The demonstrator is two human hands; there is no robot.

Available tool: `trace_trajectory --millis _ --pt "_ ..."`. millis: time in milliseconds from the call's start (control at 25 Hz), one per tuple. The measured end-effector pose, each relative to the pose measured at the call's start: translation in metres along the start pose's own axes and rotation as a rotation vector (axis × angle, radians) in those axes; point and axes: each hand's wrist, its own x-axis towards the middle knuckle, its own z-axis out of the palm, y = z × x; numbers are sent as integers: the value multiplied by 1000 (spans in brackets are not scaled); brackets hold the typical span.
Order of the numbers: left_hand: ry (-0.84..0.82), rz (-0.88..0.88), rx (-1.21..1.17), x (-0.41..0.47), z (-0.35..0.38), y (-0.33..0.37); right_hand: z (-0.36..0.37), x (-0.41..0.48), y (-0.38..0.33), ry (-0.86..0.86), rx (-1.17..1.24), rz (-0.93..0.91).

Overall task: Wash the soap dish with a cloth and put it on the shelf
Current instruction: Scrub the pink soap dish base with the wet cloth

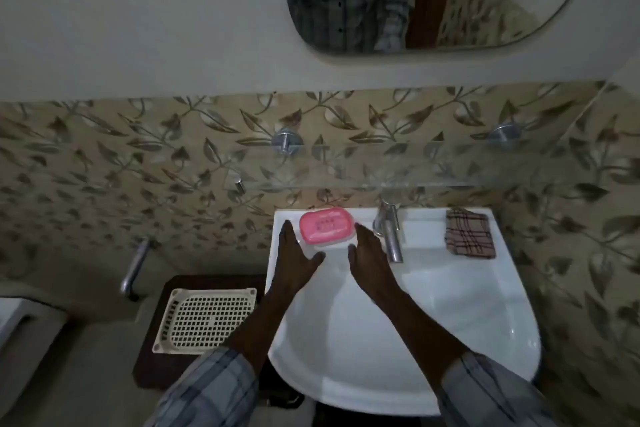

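soap dish [326,226] on sink [450,305] back rim, left of tap [389,232], long axis left-right. left hand [298,253], right hand [369,253] flank its ends, fingers spread, empty, about equally near. cloth [469,233] well apart, rightward.

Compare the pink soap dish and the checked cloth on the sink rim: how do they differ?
The soap dish is pink, oval and glossy; the cloth is brown-checked, rectangular and folded flat. The soap dish sits left of the tap, between the open hands, while the cloth lies right of it, away from both. Both rest on the sink's back rim.
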Motion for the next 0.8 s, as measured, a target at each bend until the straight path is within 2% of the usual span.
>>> trace_trajectory --millis 160,320,480,560,640,720,800 --pt "-71 -10 65 51 0 -4 3 41 8 -118 65 165" --pt "-210 123 155 60 8 -17 6 49 13 -217 34 187" --pt "-97 212 108 63 15 -19 14 43 9 -144 153 242" --pt "-82 236 72 60 11 -14 16 41 4 -4 312 328" --pt "-67 277 36 53 3 -9 14 45 1 103 577 485" --pt "-48 283 -26 39 -5 -5 6 48 -4 108 985 666" --pt "-73 191 -175 21 -12 -1 -4 46 -6 58 1200 756"
